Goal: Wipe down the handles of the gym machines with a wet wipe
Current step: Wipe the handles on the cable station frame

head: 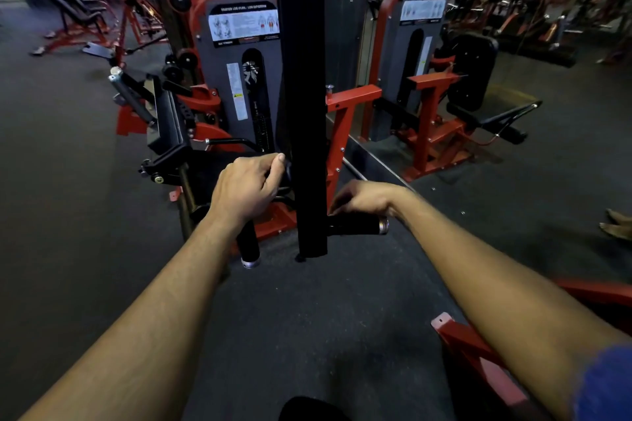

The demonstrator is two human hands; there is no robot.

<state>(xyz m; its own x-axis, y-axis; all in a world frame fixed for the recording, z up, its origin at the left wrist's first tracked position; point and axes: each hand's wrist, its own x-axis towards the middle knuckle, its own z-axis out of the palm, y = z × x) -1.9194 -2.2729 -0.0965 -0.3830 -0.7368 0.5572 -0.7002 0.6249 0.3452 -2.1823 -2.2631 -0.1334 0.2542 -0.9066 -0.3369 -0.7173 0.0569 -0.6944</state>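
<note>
From the head camera we see our left hand (248, 186) curled round the left handle (249, 243). Our right hand (364, 198) curls over the right handle (357, 225), beside the black post (302, 96). We cannot tell where the wipe is.

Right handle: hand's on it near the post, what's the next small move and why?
Probably slide the right hand outward along the right handle toward its silver end cap. The hand sits at the inner end beside the black post, leaving the outer grip uncovered. No wipe is visible, so confirm first.
</note>
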